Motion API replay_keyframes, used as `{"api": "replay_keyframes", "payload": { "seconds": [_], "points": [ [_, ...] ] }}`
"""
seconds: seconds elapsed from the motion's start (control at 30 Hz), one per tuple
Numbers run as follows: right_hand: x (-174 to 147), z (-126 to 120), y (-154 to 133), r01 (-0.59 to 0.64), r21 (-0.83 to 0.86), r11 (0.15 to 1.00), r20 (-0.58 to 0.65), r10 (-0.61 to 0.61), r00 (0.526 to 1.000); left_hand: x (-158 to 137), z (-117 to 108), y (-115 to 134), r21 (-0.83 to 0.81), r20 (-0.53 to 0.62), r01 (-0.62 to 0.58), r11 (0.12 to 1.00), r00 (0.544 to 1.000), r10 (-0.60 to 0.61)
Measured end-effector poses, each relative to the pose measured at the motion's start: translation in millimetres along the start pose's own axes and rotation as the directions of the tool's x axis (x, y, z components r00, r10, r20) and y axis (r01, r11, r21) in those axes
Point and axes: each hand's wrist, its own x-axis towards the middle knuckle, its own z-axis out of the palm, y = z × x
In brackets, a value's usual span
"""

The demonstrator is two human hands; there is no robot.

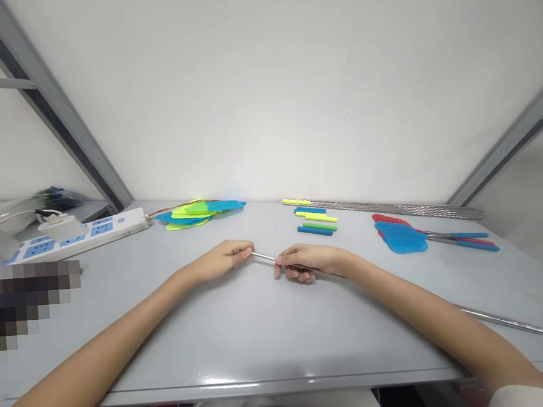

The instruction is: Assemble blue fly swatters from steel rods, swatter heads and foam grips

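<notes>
Item, thin silver metal rod (263,256): at the centre of the frame, raised toward the right hand (310,259) and left hand (226,256), which share it. Left hand: thumb and fingers pinched narrow on the near-left end. Right hand: fingers curled round the shaft, thumb on top. Beyond the right hand the shaft runs behind the forearm; a bright silver length (503,319) at lower right lies in line with it, though whether it is the same piece cannot be told.

Handling, by judgement: light, stiff along its length, yet so slim it may flex if levered; smooth and apt to turn or slide in the fingers; not fragile. Best hold: a fingertip pinch near the tip, with a fuller grip farther along the shaft.

Surroundings, on the pale grey worktop (243,335):
- Upper left of centre: pile of flat yellow-green and blue mesh paddles (191,213).
- Upper centre: short yellow, green and blue tubes (319,217).
- Upper right: bundle of slim silver rods (393,208); below it, red and blue mesh swatters (401,236) with coloured handles.
- Left: white power strip (124,225) with blue sockets.
</notes>
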Motion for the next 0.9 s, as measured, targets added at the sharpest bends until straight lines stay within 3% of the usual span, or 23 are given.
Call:
{"api": "replay_keyframes", "payload": {
  "seconds": [0.13,0.3,0.43,0.63,0.9],
  "points": [
    [-6,-13,-2,-0.023,-0.067,0.998,-0.046,0.019,0.999,-3,-25,-29,-0.048,-0.024,0.073,0.996,0.997,-0.074],
    [-13,-24,-8,-0.065,-0.056,0.996,-0.077,0.060,0.995,-6,-43,-52,-0.081,-0.108,0.064,0.995,0.992,-0.072],
    [-16,-27,-10,-0.097,-0.064,0.993,-0.084,0.092,0.992,-6,-37,-50,-0.031,-0.152,0.082,0.996,0.985,-0.086],
    [-13,-29,-3,-0.181,-0.062,0.981,-0.023,0.180,0.983,-7,-26,-36,0.223,-0.227,0.132,0.966,0.970,-0.081],
    [-10,-29,2,-0.203,-0.026,0.979,0.071,0.204,0.976,-11,-25,-27,0.308,-0.133,0.089,0.947,0.990,-0.050]
  ]
}}
